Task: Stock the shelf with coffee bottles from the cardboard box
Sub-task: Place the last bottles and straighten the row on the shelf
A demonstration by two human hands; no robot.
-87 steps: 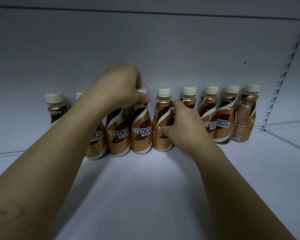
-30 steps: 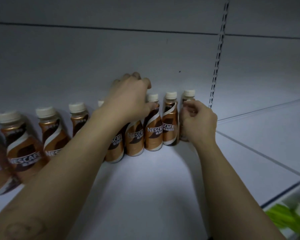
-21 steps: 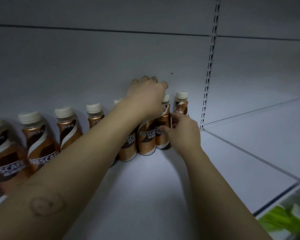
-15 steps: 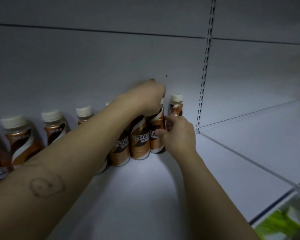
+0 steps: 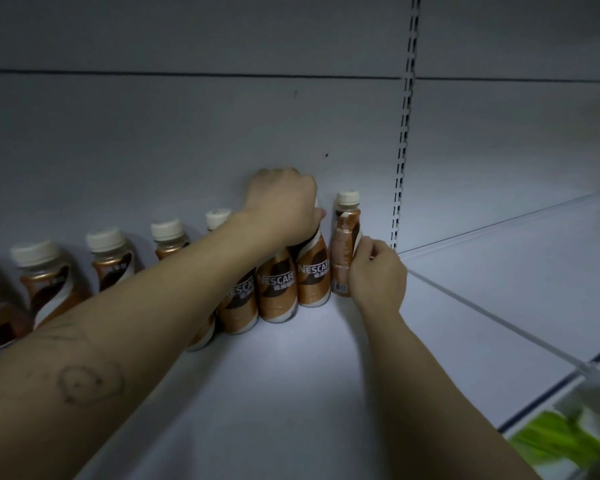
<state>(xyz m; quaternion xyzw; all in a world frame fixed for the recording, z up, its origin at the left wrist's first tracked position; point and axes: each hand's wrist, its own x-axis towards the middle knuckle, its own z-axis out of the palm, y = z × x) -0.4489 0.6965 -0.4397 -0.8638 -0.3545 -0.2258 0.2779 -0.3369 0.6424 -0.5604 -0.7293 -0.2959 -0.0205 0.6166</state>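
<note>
A row of brown coffee bottles (image 5: 278,289) with cream caps stands along the back wall of the white shelf (image 5: 291,393). My left hand (image 5: 284,206) grips the top of the second bottle from the right (image 5: 314,275), hiding its cap. My right hand (image 5: 378,275) pinches the side of the rightmost bottle (image 5: 343,244), whose label back faces me. More bottles (image 5: 111,258) run off to the left behind my left forearm. The cardboard box is out of view.
A slotted metal upright (image 5: 402,150) divides the back wall just right of the row. Beyond it lies a neighbouring white shelf board (image 5: 516,271). Green packaged goods (image 5: 561,434) show on a lower shelf at the bottom right.
My right hand has shifted from the front of the end bottles to the rightmost bottle's right side. My left hand stays on the neighbouring bottle's top. The view has panned slightly.
</note>
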